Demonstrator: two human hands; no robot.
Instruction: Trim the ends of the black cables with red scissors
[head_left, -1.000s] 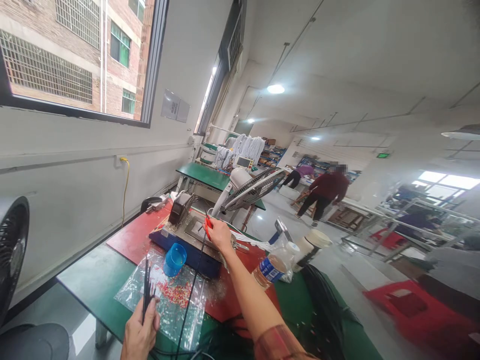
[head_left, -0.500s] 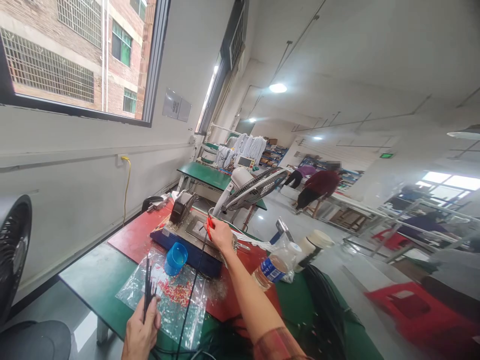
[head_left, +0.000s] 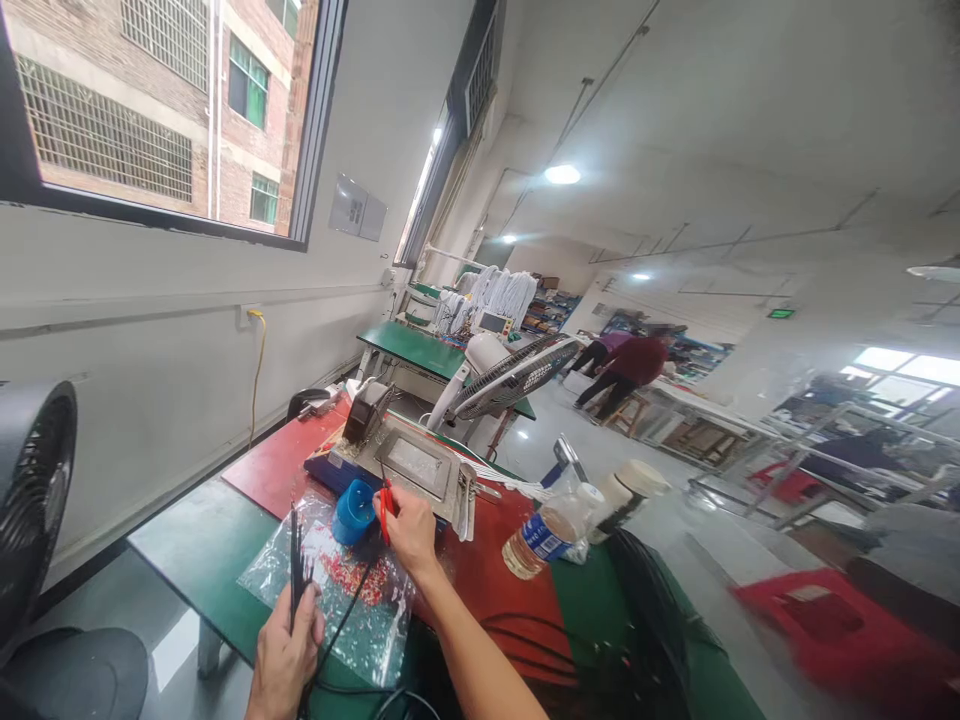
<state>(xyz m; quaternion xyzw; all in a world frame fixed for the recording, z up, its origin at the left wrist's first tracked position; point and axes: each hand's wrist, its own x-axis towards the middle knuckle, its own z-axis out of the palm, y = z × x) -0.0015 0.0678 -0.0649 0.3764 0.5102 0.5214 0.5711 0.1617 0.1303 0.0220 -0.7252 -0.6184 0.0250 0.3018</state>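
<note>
My left hand (head_left: pixel 286 645) is closed around a bundle of thin black cables (head_left: pixel 296 560), their ends pointing up. In my right hand (head_left: pixel 411 525) is a small red-handled hand tool (head_left: pixel 385 512) with a dark tip; whether it is scissors or cutters is unclear. A black cable (head_left: pixel 349 610) runs from near the right hand down toward the left. Beside the right hand, a blue plastic cup (head_left: pixel 352 512) stands tilted in view. Small red and yellowish scraps (head_left: pixel 356 578) lie on a clear plastic sheet (head_left: pixel 367 650) below it.
Behind the hands sits a blue-sided box with a metal top (head_left: pixel 416 462). A labelled bottle (head_left: pixel 536 545) and a cream flask (head_left: pixel 626 490) stand at right, near coiled black cable (head_left: pixel 652 600). A fan (head_left: pixel 517 375) leans beyond. A red stool (head_left: pixel 832 620) and people are farther off.
My right hand has come down and left with the red-handled tool, from over the metal-topped box to beside the blue cup. The left hand still holds its bundle, nearly in place.
</note>
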